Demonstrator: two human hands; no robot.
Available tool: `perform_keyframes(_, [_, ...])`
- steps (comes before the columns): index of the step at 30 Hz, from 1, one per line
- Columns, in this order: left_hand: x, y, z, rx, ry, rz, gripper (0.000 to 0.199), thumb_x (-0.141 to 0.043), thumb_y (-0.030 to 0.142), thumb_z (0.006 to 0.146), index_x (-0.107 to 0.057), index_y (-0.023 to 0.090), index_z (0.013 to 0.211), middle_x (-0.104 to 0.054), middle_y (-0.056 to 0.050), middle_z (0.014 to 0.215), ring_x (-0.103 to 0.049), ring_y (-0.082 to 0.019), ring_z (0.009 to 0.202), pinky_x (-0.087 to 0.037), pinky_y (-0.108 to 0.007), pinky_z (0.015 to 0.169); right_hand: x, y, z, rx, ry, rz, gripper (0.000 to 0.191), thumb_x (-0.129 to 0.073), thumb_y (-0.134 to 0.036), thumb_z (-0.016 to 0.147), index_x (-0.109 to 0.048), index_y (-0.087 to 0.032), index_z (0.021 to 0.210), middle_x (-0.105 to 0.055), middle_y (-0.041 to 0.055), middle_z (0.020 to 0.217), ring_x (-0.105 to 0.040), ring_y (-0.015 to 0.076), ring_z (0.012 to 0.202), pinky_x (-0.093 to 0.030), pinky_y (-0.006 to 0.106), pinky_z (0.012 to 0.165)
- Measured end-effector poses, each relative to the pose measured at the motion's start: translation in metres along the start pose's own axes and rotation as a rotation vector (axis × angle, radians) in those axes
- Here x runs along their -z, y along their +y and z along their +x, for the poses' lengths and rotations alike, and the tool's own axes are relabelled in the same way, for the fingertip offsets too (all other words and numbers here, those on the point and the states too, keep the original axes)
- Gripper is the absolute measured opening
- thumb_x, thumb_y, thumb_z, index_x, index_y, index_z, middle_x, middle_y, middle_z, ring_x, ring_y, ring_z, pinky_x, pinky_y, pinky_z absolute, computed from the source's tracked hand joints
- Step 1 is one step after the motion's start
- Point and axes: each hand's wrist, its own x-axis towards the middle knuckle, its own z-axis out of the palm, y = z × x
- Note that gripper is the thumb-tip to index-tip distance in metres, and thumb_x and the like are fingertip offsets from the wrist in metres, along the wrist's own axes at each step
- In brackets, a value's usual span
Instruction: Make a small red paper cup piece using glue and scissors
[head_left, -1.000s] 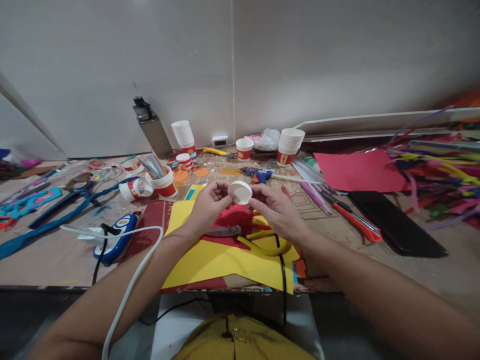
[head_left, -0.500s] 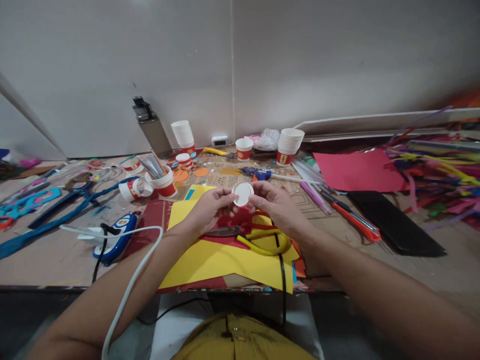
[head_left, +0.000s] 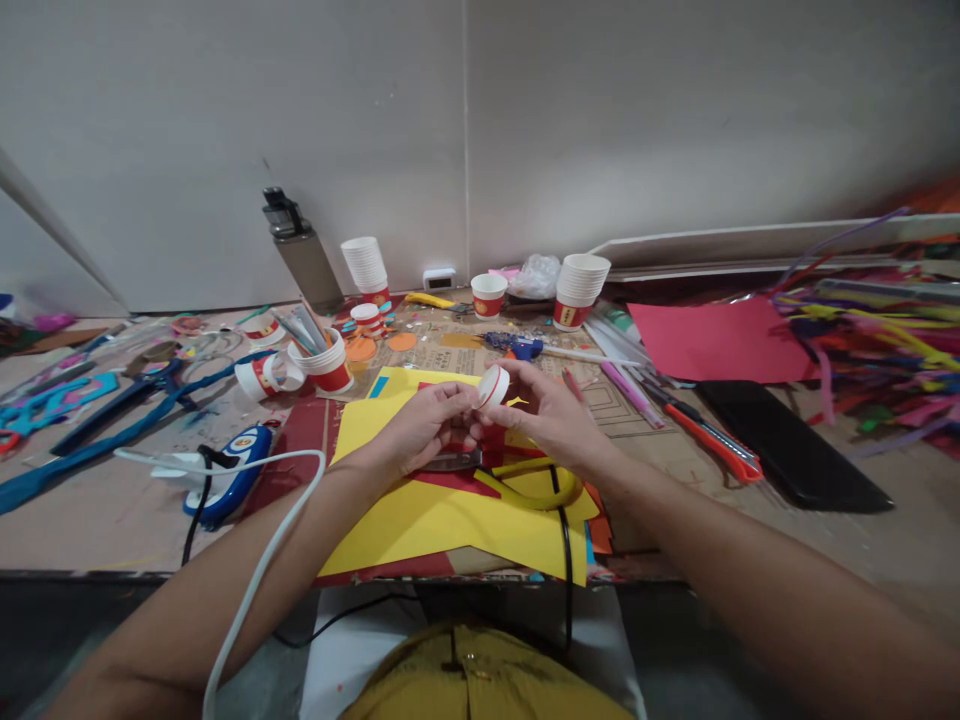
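Between my hands is a small round white piece with a red stripe on its rim, which looks like the cut-off base of a paper cup point(head_left: 493, 386). My left hand point(head_left: 435, 425) pinches its left edge with thumb and fingertips. Curled around its right side is my right hand point(head_left: 544, 405). Below them, scissors with yellow handles point(head_left: 532, 495) lie on red and yellow paper point(head_left: 397, 530). A small yellow scrap point(head_left: 517, 401) shows beside the right fingers.
A paper cup of pencils point(head_left: 328, 370) stands left, near a blue-and-white device point(head_left: 240, 475) with a white cable. At the back are stacked cups point(head_left: 581, 290) and a glue gun point(head_left: 521, 347). A cutter knife point(head_left: 712, 445) and black phone point(head_left: 795, 445) lie right.
The cup base has been tilted, so its striped side wall now shows instead of its flat white face. My right fingers have shifted around it; both hands stay in nearly the same place.
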Motion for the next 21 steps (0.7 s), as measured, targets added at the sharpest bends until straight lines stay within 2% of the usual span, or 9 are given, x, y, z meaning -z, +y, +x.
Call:
perform_keyframes(3, [-0.0027, -0.0001, -0.001, -0.099, 0.087, 0.039, 0.029, -0.068, 0.038, 0.081, -0.062, 0.013, 0.096, -0.063, -0.002, 0.08, -0.06, -0.008, 0.065, -0.05, -0.019, 0.06, -0.0012, -0.0007, 0.0012, -0.018, 0.035, 0.069, 0.045, -0.069, -0.036, 0.076, -0.05, -0.022, 0.114, -0.062, 0.0046, 0.104, -0.06, 0.0163, 0.088, -0.049, 0.033, 0.078])
perform_keyframes(5, [-0.0043, 0.0007, -0.0016, -0.142, 0.112, 0.042, 0.032, -0.068, 0.037, 0.08, -0.062, 0.016, 0.103, -0.065, -0.003, 0.089, -0.061, -0.009, 0.072, -0.05, -0.02, 0.065, -0.0015, -0.0013, 0.0012, -0.046, 0.031, 0.11, 0.042, -0.068, -0.038, 0.077, -0.048, -0.023, 0.11, -0.062, 0.0025, 0.096, -0.059, 0.0149, 0.08, -0.048, 0.03, 0.068])
perform_keyframes(7, [-0.0049, 0.0015, -0.0023, -0.182, 0.1, 0.055, 0.032, -0.068, 0.036, 0.08, -0.063, 0.017, 0.106, -0.065, -0.004, 0.095, -0.061, -0.01, 0.078, -0.05, -0.021, 0.068, -0.0012, -0.0023, 0.0006, -0.071, 0.016, 0.126, 0.038, -0.066, -0.042, 0.078, -0.046, -0.023, 0.105, -0.061, -0.0004, 0.085, -0.056, 0.0131, 0.069, -0.046, 0.028, 0.06])
perform_keyframes(10, [-0.003, 0.002, -0.0035, -0.235, 0.045, 0.109, 0.03, -0.067, 0.035, 0.082, -0.063, 0.018, 0.107, -0.065, -0.005, 0.102, -0.061, -0.011, 0.083, -0.049, -0.021, 0.071, 0.0002, -0.0041, -0.0003, -0.079, 0.003, 0.102, 0.035, -0.061, -0.047, 0.082, -0.046, -0.021, 0.1, -0.06, -0.0015, 0.078, -0.054, 0.0119, 0.063, -0.043, 0.027, 0.058])
perform_keyframes(15, [0.001, 0.0001, -0.0047, -0.251, -0.008, 0.273, 0.038, -0.069, 0.037, 0.081, -0.061, 0.018, 0.112, -0.066, -0.005, 0.097, -0.061, -0.013, 0.083, -0.047, -0.024, 0.075, 0.002, -0.0009, -0.0001, -0.1, 0.014, 0.065, 0.036, -0.057, -0.051, 0.084, -0.048, -0.02, 0.101, -0.058, -0.0026, 0.071, -0.052, 0.0117, 0.058, -0.04, 0.025, 0.053])
perform_keyframes(18, [-0.0009, -0.0015, -0.0048, -0.238, 0.007, 0.402, 0.039, -0.073, 0.034, 0.077, -0.059, 0.017, 0.109, -0.066, -0.005, 0.095, -0.062, -0.014, 0.084, -0.048, -0.028, 0.08, 0.002, 0.0035, 0.0002, -0.1, 0.026, 0.005, 0.037, -0.057, -0.052, 0.084, -0.048, -0.021, 0.102, -0.057, -0.003, 0.071, -0.051, 0.0117, 0.056, -0.039, 0.025, 0.05])
perform_keyframes(21, [-0.0039, -0.0028, -0.0045, -0.268, 0.028, 0.436, 0.028, -0.073, 0.033, 0.075, -0.061, 0.016, 0.094, -0.066, -0.005, 0.1, -0.062, -0.014, 0.086, -0.048, -0.03, 0.083, 0.0021, 0.0039, -0.0006, -0.042, 0.063, -0.155, 0.035, -0.056, -0.051, 0.086, -0.049, -0.021, 0.103, -0.061, 0.0, 0.08, -0.055, 0.0142, 0.065, -0.042, 0.027, 0.055])
